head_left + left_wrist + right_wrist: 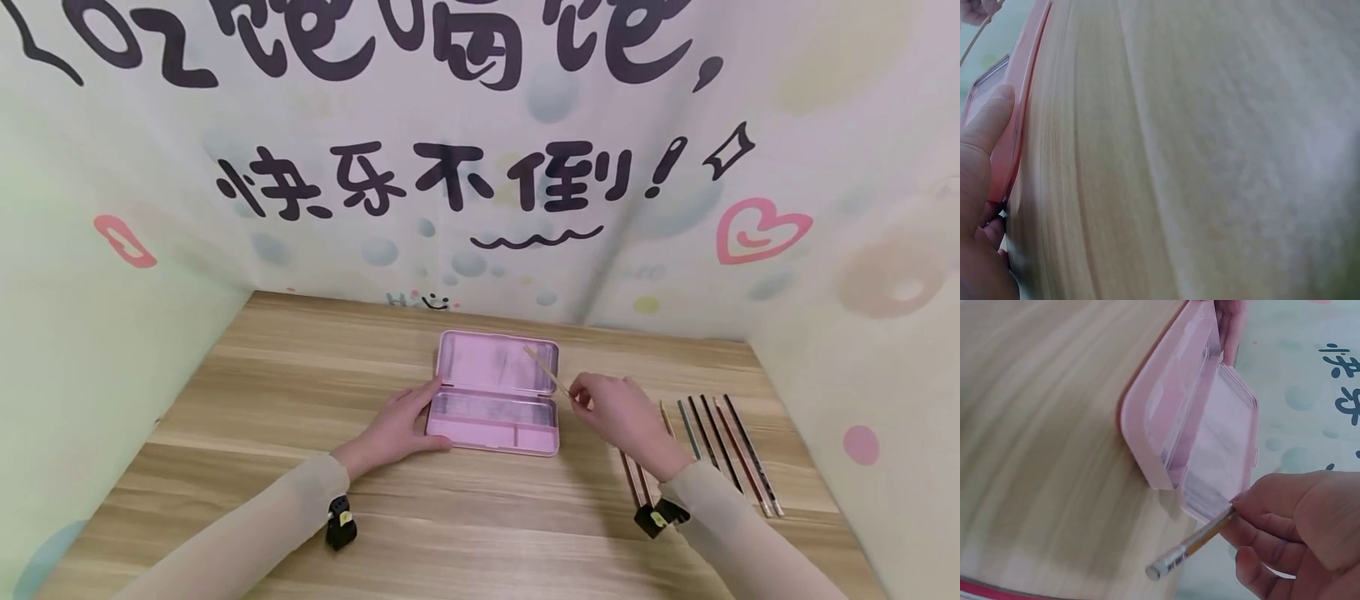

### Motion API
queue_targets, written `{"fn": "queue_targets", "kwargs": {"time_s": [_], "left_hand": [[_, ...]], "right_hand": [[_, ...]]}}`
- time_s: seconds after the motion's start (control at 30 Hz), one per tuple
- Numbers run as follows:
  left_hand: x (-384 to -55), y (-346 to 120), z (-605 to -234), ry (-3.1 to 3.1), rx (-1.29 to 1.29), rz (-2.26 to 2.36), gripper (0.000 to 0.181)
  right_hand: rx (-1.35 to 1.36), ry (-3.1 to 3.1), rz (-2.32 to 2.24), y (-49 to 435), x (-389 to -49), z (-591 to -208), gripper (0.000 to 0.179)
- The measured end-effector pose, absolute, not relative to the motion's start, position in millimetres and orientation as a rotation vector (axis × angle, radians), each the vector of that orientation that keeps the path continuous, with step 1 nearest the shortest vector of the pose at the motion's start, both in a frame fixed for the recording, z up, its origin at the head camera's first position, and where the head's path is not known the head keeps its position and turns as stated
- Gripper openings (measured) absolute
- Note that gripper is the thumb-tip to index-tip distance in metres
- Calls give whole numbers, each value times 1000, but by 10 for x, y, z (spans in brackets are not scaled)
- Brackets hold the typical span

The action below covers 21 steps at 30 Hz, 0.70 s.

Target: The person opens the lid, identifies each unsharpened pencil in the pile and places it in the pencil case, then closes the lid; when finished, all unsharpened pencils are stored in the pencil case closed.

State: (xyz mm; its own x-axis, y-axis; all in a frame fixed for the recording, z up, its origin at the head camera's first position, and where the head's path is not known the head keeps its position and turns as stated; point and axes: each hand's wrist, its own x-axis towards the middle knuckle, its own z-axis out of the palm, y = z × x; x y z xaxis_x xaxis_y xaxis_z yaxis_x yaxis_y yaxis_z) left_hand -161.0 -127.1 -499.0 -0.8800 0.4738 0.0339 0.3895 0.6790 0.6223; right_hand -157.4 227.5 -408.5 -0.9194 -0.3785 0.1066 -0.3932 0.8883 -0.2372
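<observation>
A pink pencil case [468, 433] lies on the table with its lid [487, 364] laid back, its compartments holding no pencils. My left hand [390, 429] grips the left end of the case. In the left wrist view its thumb [991, 122] lies along the front wall, with the other fingers at the case's end. Beyond the right edge of the case, my right hand [618, 417] pinches a pencil [546, 369] between thumb and fingers. The pencil slants over the lid in the head view. Its eraser end [1169, 562] sticks out in the right wrist view.
Several pencils [738, 450] lie side by side on the right of the wooden table [480, 533]. More pencils [628, 477] lie partly hidden under my right wrist. Behind and at both sides hang printed cloth walls [420, 267].
</observation>
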Motion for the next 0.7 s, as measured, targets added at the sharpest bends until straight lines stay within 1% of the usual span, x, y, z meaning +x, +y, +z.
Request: {"fn": "queue_targets", "kwargs": {"time_s": [0.2,0.4,0.7], "left_hand": [[-1612,-1262,-4991,2753,706,990,109],[-1611,-1262,-4998,2749,696,1005,110],[-1606,-1265,-4992,2743,693,1007,108]], "right_hand": [[749,-2991,406,2148,-1774,-4097,5],[899,-2943,412,2067,-1951,-4191,4],[1031,-2860,341,1911,-2091,-4293,6]]}}
